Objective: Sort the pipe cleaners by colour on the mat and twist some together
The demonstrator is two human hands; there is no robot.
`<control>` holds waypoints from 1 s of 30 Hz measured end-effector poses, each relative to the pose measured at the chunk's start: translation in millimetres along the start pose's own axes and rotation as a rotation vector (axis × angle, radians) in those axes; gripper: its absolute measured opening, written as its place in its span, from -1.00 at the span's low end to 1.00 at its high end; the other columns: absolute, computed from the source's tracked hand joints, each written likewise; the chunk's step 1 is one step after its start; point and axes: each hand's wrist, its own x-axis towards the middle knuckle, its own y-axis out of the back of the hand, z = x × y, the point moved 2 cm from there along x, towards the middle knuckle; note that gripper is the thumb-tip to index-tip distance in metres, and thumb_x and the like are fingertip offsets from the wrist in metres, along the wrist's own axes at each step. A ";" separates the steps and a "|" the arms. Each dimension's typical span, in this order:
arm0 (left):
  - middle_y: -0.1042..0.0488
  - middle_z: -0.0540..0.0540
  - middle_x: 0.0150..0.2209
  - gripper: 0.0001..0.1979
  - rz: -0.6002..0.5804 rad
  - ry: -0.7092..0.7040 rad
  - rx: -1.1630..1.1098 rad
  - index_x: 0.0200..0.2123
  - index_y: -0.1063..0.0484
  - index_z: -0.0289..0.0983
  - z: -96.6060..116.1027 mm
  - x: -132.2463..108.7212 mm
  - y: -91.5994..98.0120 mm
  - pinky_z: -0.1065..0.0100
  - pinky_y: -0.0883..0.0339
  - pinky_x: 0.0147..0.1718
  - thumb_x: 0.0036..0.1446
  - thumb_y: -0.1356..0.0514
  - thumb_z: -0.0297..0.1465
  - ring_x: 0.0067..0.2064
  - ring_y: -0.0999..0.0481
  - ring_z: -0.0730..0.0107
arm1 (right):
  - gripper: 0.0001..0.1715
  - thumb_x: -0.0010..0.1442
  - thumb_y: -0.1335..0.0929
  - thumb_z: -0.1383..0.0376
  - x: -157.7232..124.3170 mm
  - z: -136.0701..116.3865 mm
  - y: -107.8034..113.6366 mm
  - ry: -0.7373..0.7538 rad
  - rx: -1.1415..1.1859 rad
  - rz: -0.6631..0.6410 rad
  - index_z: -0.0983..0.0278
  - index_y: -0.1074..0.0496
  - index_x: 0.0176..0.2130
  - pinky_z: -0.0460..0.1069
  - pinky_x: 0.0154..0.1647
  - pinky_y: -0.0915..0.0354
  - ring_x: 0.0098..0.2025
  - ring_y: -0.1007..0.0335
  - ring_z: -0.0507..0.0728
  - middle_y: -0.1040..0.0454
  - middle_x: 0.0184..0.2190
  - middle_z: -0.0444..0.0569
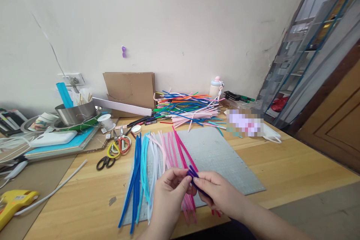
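Observation:
Several dark purple pipe cleaners (pixel 193 171) are pinched between my two hands above the front of the grey cutting mat (pixel 225 157). My left hand (pixel 173 189) grips them near their upper ends with thumb and forefinger. Closed around their lower part is my right hand (pixel 215 191). Under and beyond the hands, pipe cleaners lie in colour groups: blue (pixel 135 180), turquoise (pixel 145 168), white (pixel 155 153), pale pink (pixel 163 150), pink (pixel 171 152) and magenta (pixel 184 150). My hands cover the middle of the pink and magenta ones.
A mixed heap of pipe cleaners (pixel 188 108) lies behind the mat, near a bottle (pixel 216 88). Scissors (pixel 114 150) and a wire spool (pixel 106 122) sit left of it. A yellow glue gun (pixel 17 202) rests at far left. Cardboard (pixel 129 92) leans on the wall.

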 end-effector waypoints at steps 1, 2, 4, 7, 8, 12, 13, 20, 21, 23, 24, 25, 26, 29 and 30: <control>-0.44 0.03 -0.63 -0.77 -0.005 -0.008 -0.001 -0.45 -0.42 -0.34 -0.5 0.4 -0.1 0.45 -0.34 -0.55 -0.14 -0.36 -0.33 -0.60 -0.43 0.50 | -0.60 0.22 -0.17 0.05 -0.1 -1.0 -0.1 0.004 -0.008 -0.005 0.29 -0.26 -0.45 -0.14 -0.72 0.12 -0.73 0.10 -0.08 -0.10 -0.75 -0.27; -0.44 0.03 -0.62 -0.78 -0.003 -0.020 -0.001 -0.45 -0.43 -0.34 -0.9 0.9 -0.1 0.46 -0.33 -0.56 -0.13 -0.35 -0.34 -0.60 -0.42 0.51 | -0.60 0.22 -0.17 0.06 0.0 -2.3 -0.2 0.010 -0.008 -0.008 0.29 -0.25 -0.46 -0.15 -0.71 0.12 -0.72 0.10 -0.08 -0.08 -0.75 -0.27; -0.45 0.04 -0.58 -0.78 0.013 -0.050 0.000 -0.38 -0.45 -0.32 -1.6 1.8 0.3 0.47 -0.32 -0.57 -0.13 -0.35 -0.37 -0.59 -0.42 0.53 | -0.60 0.20 -0.19 0.06 0.5 -5.2 -0.3 0.018 0.013 -0.010 0.28 -0.21 -0.50 -0.15 -0.69 0.14 -0.69 0.12 -0.09 -0.03 -0.73 -0.28; -0.44 0.06 -0.56 -0.71 0.029 -0.071 0.008 -0.26 -0.48 -0.30 -2.0 3.1 1.0 0.47 -0.32 -0.57 -0.13 -0.35 -0.39 -0.58 -0.41 0.54 | -0.60 0.17 -0.22 0.04 1.9 -7.8 0.0 -0.002 0.068 -0.017 0.27 -0.15 -0.52 -0.15 -0.69 0.19 -0.68 0.17 -0.10 0.01 -0.71 -0.29; -0.43 0.05 -0.57 -0.71 0.029 -0.069 0.015 -0.27 -0.49 -0.31 -1.9 3.4 1.1 0.47 -0.32 -0.56 -0.14 -0.35 -0.39 -0.58 -0.40 0.54 | -0.60 0.17 -0.22 0.04 2.3 -8.1 0.4 -0.011 0.074 -0.020 0.27 -0.16 -0.51 -0.14 -0.69 0.19 -0.68 0.17 -0.10 0.01 -0.72 -0.30; -0.46 0.02 -0.59 -0.77 0.015 -0.055 0.054 -0.33 -0.51 -0.34 0.0 4.6 1.1 0.47 -0.32 -0.52 -0.12 -0.34 -0.38 -0.56 -0.40 0.54 | -0.60 0.20 -0.18 0.04 3.8 -6.7 2.1 -0.015 0.050 -0.022 0.28 -0.21 -0.48 -0.13 -0.68 0.18 -0.68 0.16 -0.08 0.01 -0.73 -0.29; -0.46 0.02 -0.59 -0.77 0.014 -0.050 0.059 -0.33 -0.51 -0.34 0.4 5.0 1.0 0.47 -0.32 -0.52 -0.12 -0.34 -0.37 -0.56 -0.41 0.54 | -0.60 0.21 -0.18 0.04 3.9 -6.1 2.4 -0.011 0.040 -0.020 0.28 -0.21 -0.48 -0.13 -0.67 0.17 -0.67 0.16 -0.08 0.00 -0.71 -0.28; -0.42 0.04 -0.66 -0.70 0.000 0.067 -0.023 -0.50 -0.42 -0.34 -0.2 8.7 -1.4 0.47 -0.29 -0.60 -0.22 -0.39 -0.26 -0.63 -0.39 0.52 | -0.61 0.27 -0.13 0.11 1.6 -6.1 2.4 0.023 -0.127 -0.019 0.29 -0.21 -0.46 -0.12 -0.61 0.08 -0.63 0.07 -0.07 -0.07 -0.67 -0.24; -0.42 0.03 -0.67 -0.69 -0.004 0.085 -0.025 -0.50 -0.42 -0.34 0.5 8.7 -1.8 0.46 -0.30 -0.59 -0.22 -0.39 -0.25 -0.63 -0.40 0.51 | -0.62 0.27 -0.11 0.13 0.9 -7.1 2.7 0.013 -0.152 -0.019 0.29 -0.21 -0.46 -0.12 -0.60 0.06 -0.62 0.04 -0.06 -0.10 -0.67 -0.23; -0.42 0.02 -0.67 -0.68 -0.004 0.115 -0.015 -0.51 -0.42 -0.35 2.8 8.1 -2.1 0.45 -0.32 -0.57 -0.23 -0.39 -0.24 -0.62 -0.41 0.50 | -0.63 0.27 -0.10 0.17 -0.7 -9.8 3.9 -0.007 -0.189 -0.011 0.29 -0.20 -0.47 -0.12 -0.58 0.03 -0.61 0.00 -0.06 -0.13 -0.66 -0.22; -0.43 0.01 -0.66 -0.68 -0.002 0.119 -0.008 -0.51 -0.42 -0.35 4.3 7.6 -2.2 0.45 -0.32 -0.57 -0.24 -0.39 -0.24 -0.62 -0.41 0.50 | -0.63 0.27 -0.09 0.19 -1.5 -11.4 4.6 -0.014 -0.207 -0.007 0.29 -0.19 -0.49 -0.12 -0.57 0.03 -0.61 -0.01 -0.06 -0.14 -0.66 -0.22; -0.43 0.01 -0.65 -0.68 0.004 0.115 -0.002 -0.52 -0.42 -0.35 5.7 7.1 -2.3 0.45 -0.32 -0.57 -0.24 -0.40 -0.24 -0.62 -0.41 0.50 | -0.63 0.26 -0.09 0.20 -2.4 -13.1 5.2 -0.018 -0.230 -0.004 0.29 -0.18 -0.50 -0.12 -0.57 0.03 -0.61 -0.01 -0.06 -0.14 -0.67 -0.22; -0.44 0.01 -0.64 -0.69 0.009 0.105 0.002 -0.51 -0.43 -0.35 7.0 6.5 -2.3 0.46 -0.32 -0.57 -0.25 -0.40 -0.25 -0.61 -0.42 0.50 | -0.62 0.26 -0.09 0.21 -3.2 -14.8 5.7 -0.024 -0.257 -0.002 0.29 -0.18 -0.51 -0.11 -0.57 0.04 -0.62 -0.02 -0.06 -0.14 -0.67 -0.22; -0.46 0.01 -0.58 -0.66 0.028 0.057 0.007 -0.42 -0.45 -0.33 8.4 5.4 -2.5 0.45 -0.32 -0.58 -0.26 -0.41 -0.26 -0.61 -0.42 0.49 | -0.61 0.26 -0.08 0.22 -5.3 -19.1 6.4 -0.029 -0.337 -0.012 0.29 -0.20 -0.53 -0.10 -0.57 0.06 -0.61 -0.03 -0.04 -0.13 -0.68 -0.21; -0.46 0.01 -0.58 -0.65 0.028 0.049 0.014 -0.40 -0.46 -0.32 8.0 5.2 -2.7 0.44 -0.32 -0.59 -0.26 -0.40 -0.26 -0.61 -0.42 0.49 | -0.61 0.25 -0.08 0.22 -5.7 -20.1 6.5 -0.029 -0.358 -0.014 0.30 -0.21 -0.52 -0.09 -0.56 0.05 -0.60 -0.04 -0.03 -0.14 -0.68 -0.20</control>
